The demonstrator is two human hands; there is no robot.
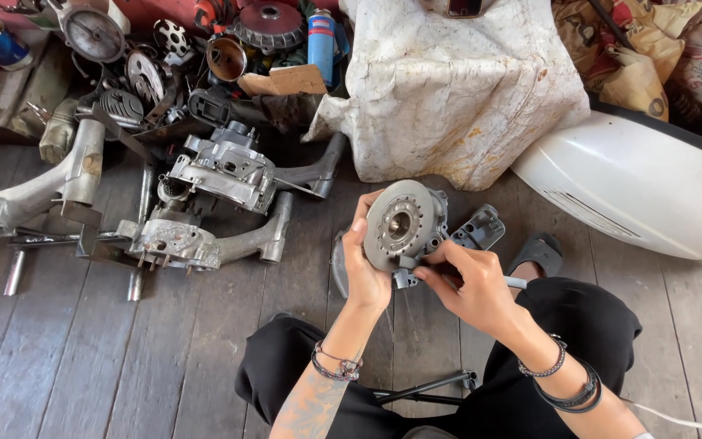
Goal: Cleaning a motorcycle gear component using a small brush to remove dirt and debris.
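Black trousers, beaded wristbands, forearm tattoo, bare arms.

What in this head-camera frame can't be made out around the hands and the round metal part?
- Tool tip: the right hand covers the front of the thin tool, so where it meets the round metal part is hidden.
- Back of the part: faces away from the camera, and the left hand wraps one edge.
- White panel: cut off by the right edge.
- Small parts in the pile: too small and overlapping to identify.

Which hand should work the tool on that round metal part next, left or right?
Right. The right hand already pinches the thin tool at the round metal part, while the left hand grips and steadies it.
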